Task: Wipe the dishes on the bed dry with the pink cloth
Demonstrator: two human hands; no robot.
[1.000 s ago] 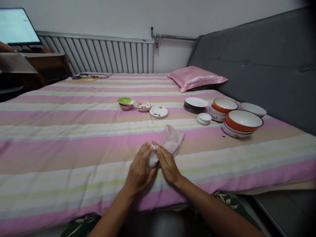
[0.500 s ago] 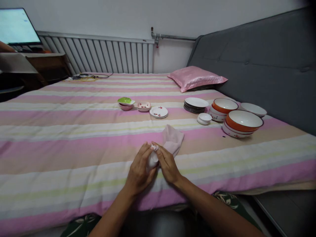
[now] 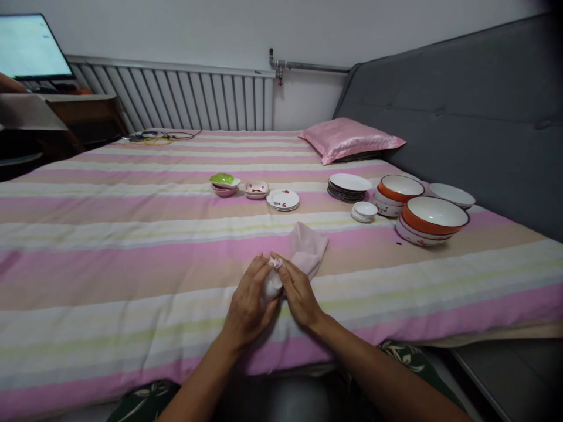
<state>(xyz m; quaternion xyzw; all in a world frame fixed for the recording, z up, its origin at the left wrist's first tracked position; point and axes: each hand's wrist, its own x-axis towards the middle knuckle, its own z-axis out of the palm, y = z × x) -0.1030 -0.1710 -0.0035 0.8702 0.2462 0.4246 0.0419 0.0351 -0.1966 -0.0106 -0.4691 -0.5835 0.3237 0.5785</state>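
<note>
Close to the bed's front edge, my left hand [image 3: 250, 300] curls around a small, rounded white dish [image 3: 271, 285], mostly covered by my fingers. My right hand [image 3: 301, 296] is closed at the dish's other side and pinches a bunched part of a pale pink cloth [image 3: 308, 245] against its top. The rest of that cloth spreads over the bedcover beyond my right fingers. Both hands touch around the dish, whose exact shape I cannot make out.
On the striped bedcover [image 3: 132, 275] stand leaf-shaped dishes [image 3: 223, 180], a pink dish [image 3: 256, 189], flowered plates [image 3: 282, 200], larger plates [image 3: 349, 183], small white dishes [image 3: 364, 211] and orange-rimmed bowls [image 3: 433, 217]. A pink pillow [image 3: 349, 139] lies by the grey headboard [image 3: 461, 99]. Cables [image 3: 162, 136] lie at the far left.
</note>
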